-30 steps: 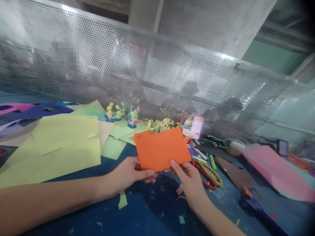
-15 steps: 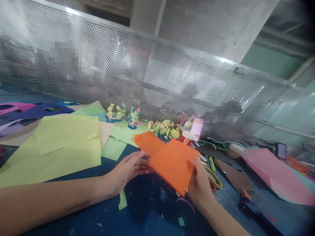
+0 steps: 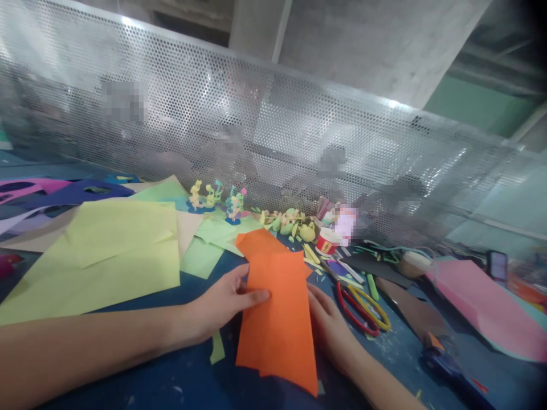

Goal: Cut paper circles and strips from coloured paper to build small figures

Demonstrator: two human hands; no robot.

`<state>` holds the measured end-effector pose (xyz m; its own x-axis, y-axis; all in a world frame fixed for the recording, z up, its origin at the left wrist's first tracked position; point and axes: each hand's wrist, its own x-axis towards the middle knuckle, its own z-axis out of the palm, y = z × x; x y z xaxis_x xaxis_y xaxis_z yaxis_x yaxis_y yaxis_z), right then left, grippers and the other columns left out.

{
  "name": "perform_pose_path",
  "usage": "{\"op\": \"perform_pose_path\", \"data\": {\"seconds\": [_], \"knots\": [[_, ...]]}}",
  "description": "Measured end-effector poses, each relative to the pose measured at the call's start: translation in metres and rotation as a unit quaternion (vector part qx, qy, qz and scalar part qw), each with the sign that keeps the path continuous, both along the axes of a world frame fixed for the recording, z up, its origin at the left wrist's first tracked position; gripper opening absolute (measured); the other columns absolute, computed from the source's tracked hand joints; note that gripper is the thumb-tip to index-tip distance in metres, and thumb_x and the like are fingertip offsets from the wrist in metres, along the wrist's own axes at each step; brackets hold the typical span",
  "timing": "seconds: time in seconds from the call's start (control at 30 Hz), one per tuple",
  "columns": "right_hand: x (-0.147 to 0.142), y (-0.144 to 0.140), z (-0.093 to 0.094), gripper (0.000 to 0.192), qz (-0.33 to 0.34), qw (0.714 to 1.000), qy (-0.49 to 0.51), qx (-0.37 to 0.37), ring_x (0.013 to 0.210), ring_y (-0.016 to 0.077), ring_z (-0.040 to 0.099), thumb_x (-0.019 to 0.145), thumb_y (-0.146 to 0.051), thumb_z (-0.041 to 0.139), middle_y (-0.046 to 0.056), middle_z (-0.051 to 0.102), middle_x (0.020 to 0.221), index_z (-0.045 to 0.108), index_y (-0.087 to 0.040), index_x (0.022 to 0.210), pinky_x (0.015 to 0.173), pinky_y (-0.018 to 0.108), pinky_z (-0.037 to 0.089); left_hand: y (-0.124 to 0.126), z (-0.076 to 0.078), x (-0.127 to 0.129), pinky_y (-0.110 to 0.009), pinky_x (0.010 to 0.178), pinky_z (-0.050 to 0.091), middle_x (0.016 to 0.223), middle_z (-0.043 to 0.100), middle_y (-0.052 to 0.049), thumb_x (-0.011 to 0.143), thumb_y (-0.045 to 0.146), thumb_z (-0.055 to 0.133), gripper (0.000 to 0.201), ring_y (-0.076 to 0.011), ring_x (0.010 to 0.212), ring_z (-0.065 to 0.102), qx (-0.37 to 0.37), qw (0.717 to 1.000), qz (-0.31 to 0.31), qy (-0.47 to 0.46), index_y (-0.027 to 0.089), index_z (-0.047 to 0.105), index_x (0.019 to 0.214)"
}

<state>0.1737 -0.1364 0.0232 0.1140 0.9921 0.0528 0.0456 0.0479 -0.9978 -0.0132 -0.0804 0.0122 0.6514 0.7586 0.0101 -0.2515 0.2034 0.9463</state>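
Observation:
An orange sheet of paper [image 3: 280, 319] lies lengthwise over the blue table [image 3: 171, 376], near end toward me. My left hand [image 3: 224, 302] grips its left edge, thumb on top. On the other side, my right hand [image 3: 327, 327] holds the right edge, fingers partly under the sheet. A second orange piece [image 3: 256, 242] sits just behind it.
Large yellow-green sheets [image 3: 106, 256] cover the left. Small paper figures [image 3: 216, 199] stand by the perforated metal screen [image 3: 273, 131]. Red and yellow scissors [image 3: 361, 304], a small red cup [image 3: 327, 242], a pink sheet [image 3: 482, 304] and a glue gun [image 3: 444, 356] are to the right.
The orange sheet turned from held upright and wide to lying long toward me on the table. Both hands shifted with it and lowered it.

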Motion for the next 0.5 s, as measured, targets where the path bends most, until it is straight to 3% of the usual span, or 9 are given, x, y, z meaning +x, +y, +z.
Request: {"op": "perform_pose_path", "data": {"seconds": [0.13, 0.33, 0.5], "knots": [[-0.0008, -0.0042, -0.0005, 0.043, 0.060, 0.998, -0.021, -0.023, 0.083, 0.0227, 0.063, 0.068, -0.058, 0.062, 0.005, 0.069, 0.089, 0.067, -0.024, 0.094, 0.067, 0.030, 0.052, -0.0027, 0.0021, 0.0006, -0.038, 0.092, 0.043, 0.121, 0.058, -0.009, 0.077, 0.032, 0.064, 0.039, -0.0248, 0.109, 0.055, 0.029, 0.999, -0.011, -0.031, 0.021, 0.052, 0.113], [0.0000, -0.0066, -0.0003, 0.050, 0.092, 0.995, -0.011, -0.034, 0.078, 0.0209, 0.064, 0.068, -0.061, 0.060, 0.004, 0.069, 0.092, 0.064, -0.025, 0.102, 0.066, 0.031, 0.053, 0.0004, -0.0020, 0.0006, -0.039, 0.089, 0.045, 0.107, 0.066, -0.009, 0.076, 0.036, 0.064, 0.034, -0.0263, 0.101, 0.060, 0.038, 0.999, -0.002, 0.001, 0.017, 0.061, 0.104], [0.0000, -0.0102, 0.0001, 0.046, 0.128, 0.992, 0.013, -0.009, 0.098, 0.0221, 0.061, 0.071, -0.054, 0.062, 0.005, 0.066, 0.105, 0.060, -0.028, 0.108, 0.081, 0.033, 0.049, -0.0007, 0.0005, -0.0004, -0.038, 0.089, 0.045, 0.110, 0.064, -0.009, 0.076, 0.037, 0.063, 0.036, -0.0267, 0.103, 0.058, 0.048, 0.999, 0.004, -0.011, 0.018, 0.060, 0.106]]}}
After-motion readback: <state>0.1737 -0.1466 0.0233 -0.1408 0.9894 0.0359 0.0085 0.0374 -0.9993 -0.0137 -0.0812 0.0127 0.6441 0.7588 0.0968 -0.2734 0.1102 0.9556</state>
